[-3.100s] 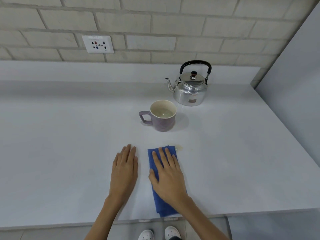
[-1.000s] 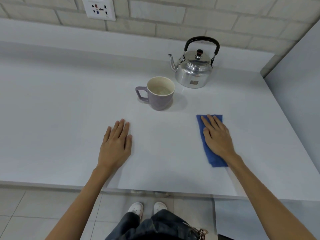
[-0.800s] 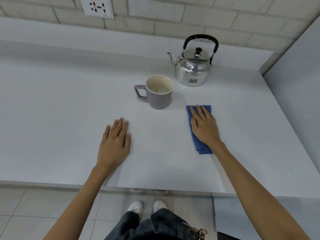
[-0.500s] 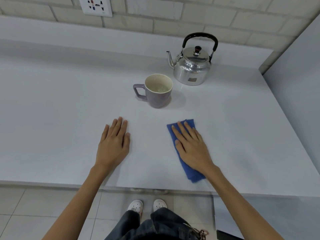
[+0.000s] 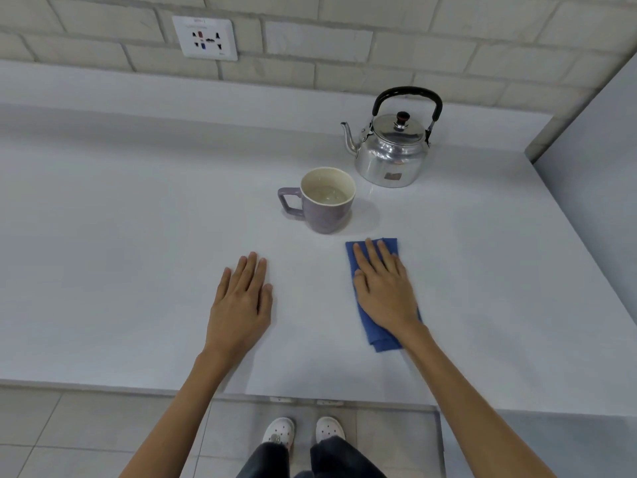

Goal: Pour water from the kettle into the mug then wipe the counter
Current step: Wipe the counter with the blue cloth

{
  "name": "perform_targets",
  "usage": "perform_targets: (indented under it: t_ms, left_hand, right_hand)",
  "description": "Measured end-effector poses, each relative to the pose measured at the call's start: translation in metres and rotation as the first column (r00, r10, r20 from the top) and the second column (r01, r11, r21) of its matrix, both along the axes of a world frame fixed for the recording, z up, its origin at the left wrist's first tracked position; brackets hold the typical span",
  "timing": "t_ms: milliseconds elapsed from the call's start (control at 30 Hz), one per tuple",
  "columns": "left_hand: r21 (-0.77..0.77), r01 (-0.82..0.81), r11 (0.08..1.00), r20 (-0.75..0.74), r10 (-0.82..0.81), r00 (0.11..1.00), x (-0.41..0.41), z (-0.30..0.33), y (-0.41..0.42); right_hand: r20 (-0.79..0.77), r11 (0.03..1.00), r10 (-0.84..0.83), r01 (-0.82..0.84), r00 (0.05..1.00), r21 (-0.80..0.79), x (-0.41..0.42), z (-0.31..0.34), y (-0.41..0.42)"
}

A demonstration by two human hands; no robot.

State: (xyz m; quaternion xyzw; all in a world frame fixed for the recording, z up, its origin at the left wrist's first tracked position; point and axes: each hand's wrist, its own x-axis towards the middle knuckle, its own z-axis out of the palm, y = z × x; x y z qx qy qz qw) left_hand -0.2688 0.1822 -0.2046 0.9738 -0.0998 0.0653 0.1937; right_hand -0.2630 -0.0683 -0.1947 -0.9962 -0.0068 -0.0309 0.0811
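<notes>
A steel kettle (image 5: 391, 150) with a black handle stands upright at the back right of the white counter (image 5: 120, 236). In front of it sits a purple mug (image 5: 325, 205) holding water, its handle pointing left. My right hand (image 5: 384, 288) lies flat, fingers spread, pressing down on a folded blue cloth (image 5: 377, 334) just in front and right of the mug. My left hand (image 5: 241, 301) rests flat and empty on the counter, left of the cloth.
A brick wall with a white socket (image 5: 205, 37) runs along the back. A grey side panel (image 5: 593, 160) closes off the right end. The counter's front edge (image 5: 103, 388) is near my body, with floor tiles and my shoes below.
My right hand has slid the blue cloth across the counter: from the right side toward the mug, back toward me, and now forward again near the mug. The left hand stayed flat in place.
</notes>
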Motion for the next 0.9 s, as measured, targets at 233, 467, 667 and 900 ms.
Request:
perform_targets:
  t_ms: [233, 467, 667, 900]
  left_hand:
    - [0.000, 0.010, 1.000, 0.003, -0.010, 1.000, 0.001, 0.001, 0.001]
    - [-0.030, 0.003, 1.000, 0.000, -0.003, 1.000, 0.000, 0.004, 0.001]
    - [-0.219, 0.000, 0.976, -0.046, -0.010, 0.999, 0.001, 0.012, 0.001]
    - [-0.496, -0.028, 0.868, -0.030, 0.015, 0.999, -0.005, 0.037, -0.008]
  right_hand:
    - [0.014, 0.982, 0.188, -0.188, 0.982, 0.024, -0.037, -0.002, 0.061]
    - [0.001, 0.988, 0.148, -0.148, 0.989, 0.034, -0.056, -0.002, 0.001]
    - [0.068, 0.995, 0.066, -0.071, 0.995, 0.073, 0.001, 0.000, 0.087]
    - [-0.053, 0.688, 0.131, -0.052, 0.990, 0.724, 0.013, 0.021, 0.139]
